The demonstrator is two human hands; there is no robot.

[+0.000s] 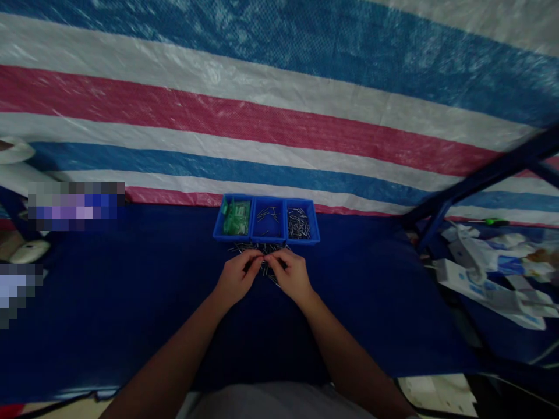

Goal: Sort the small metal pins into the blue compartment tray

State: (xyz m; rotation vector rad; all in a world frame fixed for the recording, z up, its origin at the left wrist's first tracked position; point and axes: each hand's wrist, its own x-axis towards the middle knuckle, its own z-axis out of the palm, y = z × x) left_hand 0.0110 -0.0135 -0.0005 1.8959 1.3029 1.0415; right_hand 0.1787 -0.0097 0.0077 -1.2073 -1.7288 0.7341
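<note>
My left hand [238, 276] and my right hand [291, 274] meet at the fingertips over a loose pile of thin dark metal pins [276, 280]. Both are pinched closed, and whatever lies between the fingers is too small to make out. Just behind the pile stand three joined blue bins. The left bin [232, 238] holds green packets [236, 219]. A few pins [264, 233] lie in the middle bin [268, 239]. Many short metal pins [299, 224] fill the right bin [303, 241].
A dark blue surface [131, 302] spreads under everything. Behind it hangs a striped plastic sheet [262, 122]. Blue metal bars [471, 183] stand at the right, beside a white power strip [493, 298] and crumpled plastic. A white object [30, 251] sits at far left.
</note>
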